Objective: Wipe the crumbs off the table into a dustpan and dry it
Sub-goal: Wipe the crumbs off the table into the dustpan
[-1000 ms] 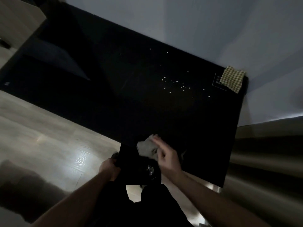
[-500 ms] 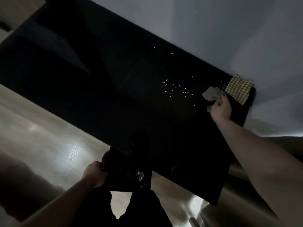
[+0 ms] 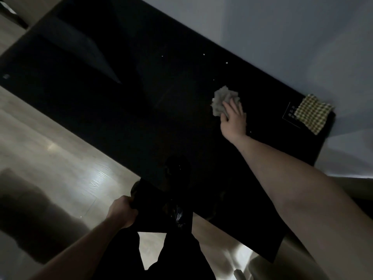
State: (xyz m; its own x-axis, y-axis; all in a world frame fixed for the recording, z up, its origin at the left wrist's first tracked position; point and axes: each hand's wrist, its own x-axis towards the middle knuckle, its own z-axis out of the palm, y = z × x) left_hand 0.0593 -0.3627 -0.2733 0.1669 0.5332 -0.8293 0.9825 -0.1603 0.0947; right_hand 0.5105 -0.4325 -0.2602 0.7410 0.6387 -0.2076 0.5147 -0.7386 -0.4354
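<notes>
Crumbs (image 3: 226, 63) beyond rag (image 3: 223, 102); right hand (image 3: 234, 118) presses rag.

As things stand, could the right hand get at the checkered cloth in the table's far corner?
Probably yes. The right hand presses a crumpled grey rag on the black table, and the stretch of tabletop between it and the checkered cloth is bare. It would have to let the rag go first.
</notes>
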